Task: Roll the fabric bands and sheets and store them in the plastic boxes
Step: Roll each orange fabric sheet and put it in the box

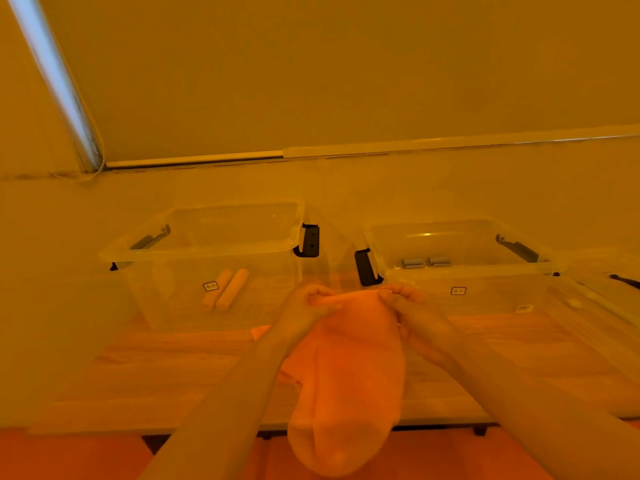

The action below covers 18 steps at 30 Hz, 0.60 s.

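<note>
Both hands pinch the top edge of an orange fabric sheet held up over the surface.

The left hand (pixel 304 303) and right hand (pixel 408 303) each have the grip pressed onto the sheet (pixel 349 368), which hangs down past the near edge. Behind them stand two clear boxes: the left box (pixel 207 251) holds two pale rolls (pixel 228 289), the right box (pixel 460 268) two grey rolls (pixel 426 262).

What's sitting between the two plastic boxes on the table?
In the head view, only their black latch handles and bare table lie between left box and right box.
</note>
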Available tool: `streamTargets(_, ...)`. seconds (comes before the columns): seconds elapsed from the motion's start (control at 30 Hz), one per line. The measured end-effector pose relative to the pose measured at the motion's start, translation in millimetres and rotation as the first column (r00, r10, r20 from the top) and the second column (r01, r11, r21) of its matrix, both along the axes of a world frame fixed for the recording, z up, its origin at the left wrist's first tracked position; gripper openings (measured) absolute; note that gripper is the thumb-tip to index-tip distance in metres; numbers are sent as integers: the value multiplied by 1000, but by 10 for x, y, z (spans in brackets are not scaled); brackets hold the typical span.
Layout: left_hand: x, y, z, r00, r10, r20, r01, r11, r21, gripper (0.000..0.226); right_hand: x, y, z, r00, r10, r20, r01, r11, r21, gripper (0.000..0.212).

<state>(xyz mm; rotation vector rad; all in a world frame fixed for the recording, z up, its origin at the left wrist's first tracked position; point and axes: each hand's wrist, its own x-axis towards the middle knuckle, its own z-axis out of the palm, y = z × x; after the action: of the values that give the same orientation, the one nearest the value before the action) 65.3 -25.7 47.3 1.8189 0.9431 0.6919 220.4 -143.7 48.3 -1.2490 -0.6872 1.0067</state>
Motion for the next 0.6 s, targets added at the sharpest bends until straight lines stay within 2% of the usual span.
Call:
streamTargets(0.13, -35, 64, 30, 999, 8, 47, -6, 999, -44, 15, 61, 38, 74, 999, -29, -44, 31, 999, 34, 21)
streamTargets(0.27, -92, 53, 212, 993, 19, 112, -12, 998, -59, 7, 85, 124, 179, 999, -35, -1, 35, 998, 48, 25)
streamTargets(0.47, -258, 214, 605, 994, 21, 109, -25, 999, 41, 6, 125, 286, 520, 996, -66, 68, 60, 994, 90, 26)
streamTargets(0.6, -357, 263, 935, 981, 54, 184, -72, 993, 96, 3, 87, 427, 838, 993, -58, 100, 45, 991, 128, 25)
